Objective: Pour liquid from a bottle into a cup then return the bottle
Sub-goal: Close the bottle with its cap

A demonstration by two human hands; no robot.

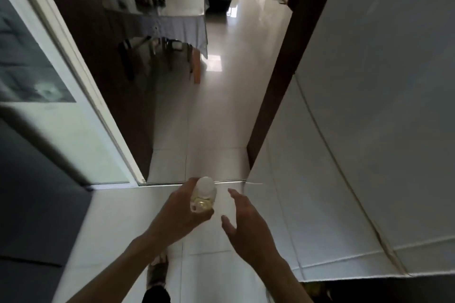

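1. Daylight enters from the far room, leaving glare patches on the glossy floor [216, 64].
2. The foreground is dim, with both arms shadowed.
3. Wide-angle distortion bends the door frame [81, 76]; everything looks soft and slightly blurred.

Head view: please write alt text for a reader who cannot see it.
The person's left hand holds a small clear plastic bottle of pale yellow liquid with a white cap, while the open right hand hovers beside it, not touching. Ahead, a glossy tiled floor runs through a doorway toward a cloth-covered dining table.
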